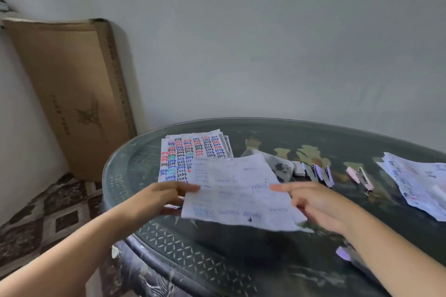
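Crosswise, both hands hold the sheet, long axis left-right.

Looks like a plain room in a home. Round glass-topped table with an ornate dark pattern, close to a bare pale wall. Tall flat cardboard box leaning in the corner, above a brown patterned floor covering. Handwritten sheets and small pastel items spread over the tabletop, serving as a makeshift desk.
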The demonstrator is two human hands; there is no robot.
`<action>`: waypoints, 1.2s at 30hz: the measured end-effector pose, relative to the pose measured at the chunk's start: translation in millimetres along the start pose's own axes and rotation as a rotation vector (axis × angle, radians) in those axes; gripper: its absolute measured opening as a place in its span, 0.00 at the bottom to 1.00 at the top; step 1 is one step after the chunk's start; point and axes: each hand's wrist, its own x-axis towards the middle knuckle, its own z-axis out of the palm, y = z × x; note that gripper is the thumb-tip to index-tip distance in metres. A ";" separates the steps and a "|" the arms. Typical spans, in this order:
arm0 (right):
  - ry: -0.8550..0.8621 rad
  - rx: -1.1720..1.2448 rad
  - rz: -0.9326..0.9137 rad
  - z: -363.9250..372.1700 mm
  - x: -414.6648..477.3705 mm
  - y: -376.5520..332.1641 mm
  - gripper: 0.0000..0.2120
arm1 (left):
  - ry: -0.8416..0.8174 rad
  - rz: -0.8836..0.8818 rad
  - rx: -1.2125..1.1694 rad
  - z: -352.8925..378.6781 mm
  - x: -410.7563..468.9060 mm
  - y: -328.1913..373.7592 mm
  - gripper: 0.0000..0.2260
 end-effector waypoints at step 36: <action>0.619 -0.745 -0.239 2.8 -102.5 143.3 0.20 | 0.311 0.135 0.497 151.3 -23.2 -48.8 0.21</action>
